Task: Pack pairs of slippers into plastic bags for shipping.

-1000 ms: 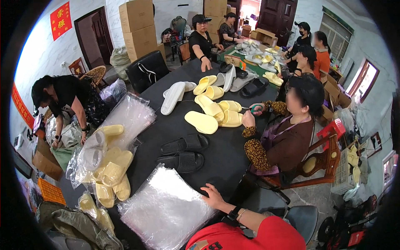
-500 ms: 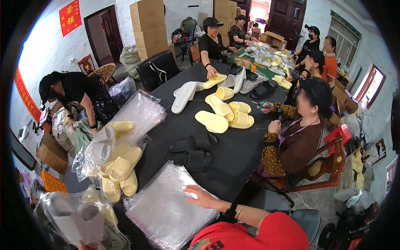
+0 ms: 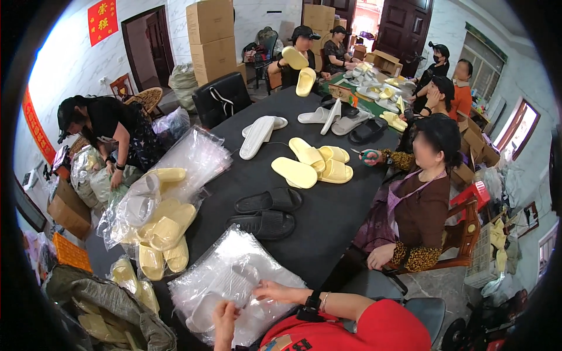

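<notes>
So there are 2 pale slippers (image 3: 206, 313) lying on the pile of clear bags (image 3: 202, 272) at the near end of the black table (image 3: 316, 234). Left hand (image 3: 225, 320) is at the lower slipper, fingers curled in; can't tell if it's pinching film or slipper. Right hand (image 3: 274, 291) is bent over the bags just beside the upper slipper, fingertips close together, can't tell on what. 2 black slippers (image 3: 260, 224) sit just past the pile, bagged yellow slippers (image 3: 170, 225) off to the left.
</notes>
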